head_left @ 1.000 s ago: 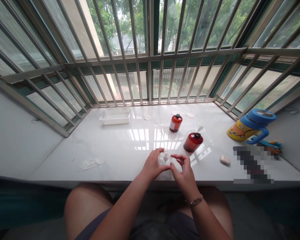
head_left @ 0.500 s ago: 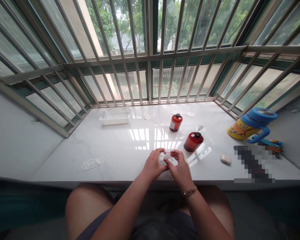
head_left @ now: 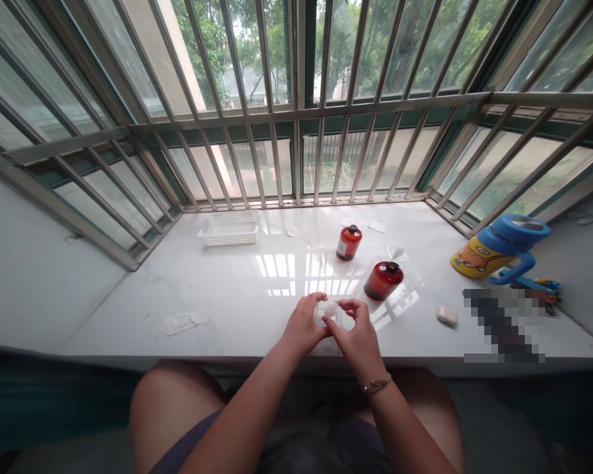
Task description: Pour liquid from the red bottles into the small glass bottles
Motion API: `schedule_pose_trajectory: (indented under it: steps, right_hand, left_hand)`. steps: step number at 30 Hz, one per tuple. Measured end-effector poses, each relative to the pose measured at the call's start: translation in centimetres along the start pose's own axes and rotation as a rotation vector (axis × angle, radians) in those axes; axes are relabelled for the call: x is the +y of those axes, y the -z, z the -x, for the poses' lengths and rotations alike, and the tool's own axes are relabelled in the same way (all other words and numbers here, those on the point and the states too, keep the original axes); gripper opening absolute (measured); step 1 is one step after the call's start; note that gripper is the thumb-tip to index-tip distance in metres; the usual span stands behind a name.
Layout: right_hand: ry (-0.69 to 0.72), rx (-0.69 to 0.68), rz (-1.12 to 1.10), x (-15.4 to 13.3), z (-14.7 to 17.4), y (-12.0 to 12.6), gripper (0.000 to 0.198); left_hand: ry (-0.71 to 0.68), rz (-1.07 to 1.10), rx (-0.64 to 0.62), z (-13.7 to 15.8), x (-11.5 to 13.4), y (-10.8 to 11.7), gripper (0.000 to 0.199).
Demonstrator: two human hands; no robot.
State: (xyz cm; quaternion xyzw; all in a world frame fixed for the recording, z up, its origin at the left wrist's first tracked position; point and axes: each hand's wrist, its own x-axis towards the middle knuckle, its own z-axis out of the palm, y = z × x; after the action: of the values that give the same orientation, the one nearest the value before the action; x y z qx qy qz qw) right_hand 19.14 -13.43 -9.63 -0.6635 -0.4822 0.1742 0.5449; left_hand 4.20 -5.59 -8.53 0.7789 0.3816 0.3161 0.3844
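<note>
Cupping a clear container (head_left: 321,315) in the half-curled left hand (head_left: 304,324), near the tabletop (head_left: 257,336) edge. Pinching its round top (head_left: 331,307) with the nearly closed right hand (head_left: 358,330), ideally gripping gently, bracing steadily.

You can read no words, numbers or brand names here. On the far part of the desk (head_left: 257,322), a little right of the middle, the smaller red bottle (head_left: 354,241) carries a white label (head_left: 342,249), but its print is too small and soft for you to make out. At the right, the yellow and blue mug (head_left: 511,236) shows you a printed cartoon figure (head_left: 474,257), any lettering around it being too blurred to tell.
</note>
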Motion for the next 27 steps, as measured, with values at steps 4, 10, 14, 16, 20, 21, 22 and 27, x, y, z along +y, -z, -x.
schedule_pose_trajectory:
  steps: [4,10,14,16,20,21,22,27]
  right_hand:
    - [-0.036,-0.04,-0.002,-0.2,-0.3,0.0,0.046]
    - [-0.019,-0.047,-0.014,-0.2,-0.4,0.1,0.039]
    - [0.014,-0.019,0.05,0.2,-0.2,-0.2,0.039]
    - [0.025,0.008,0.081,0.2,-0.2,-0.4,0.04]
    - [0.039,0.047,0.123,-0.1,-0.3,-0.5,0.049]
    - [0.041,0.055,0.124,-0.3,-0.2,-0.5,0.052]
    - [0.044,0.056,0.114,-0.4,0.0,-0.5,0.055]
    - [0.018,-0.066,-0.055,-0.9,1.1,-0.5,0.058]
  left_hand:
    - [0.014,-0.014,-0.001,0.0,0.2,0.0,0.064]
    - [0.016,-0.013,-0.005,-0.1,0.2,0.0,0.067]
    - [0.011,-0.023,0.003,0.0,0.2,0.0,0.065]
    - [0.008,-0.029,0.006,0.0,0.2,-0.1,0.064]
    - [0.0,-0.033,0.009,0.1,0.1,-0.1,0.064]
    - [0.001,-0.029,0.009,0.1,0.0,0.0,0.064]
    - [0.002,-0.023,0.009,0.1,0.0,-0.1,0.065]
    - [0.022,-0.003,0.01,0.0,-0.1,-0.1,0.069]
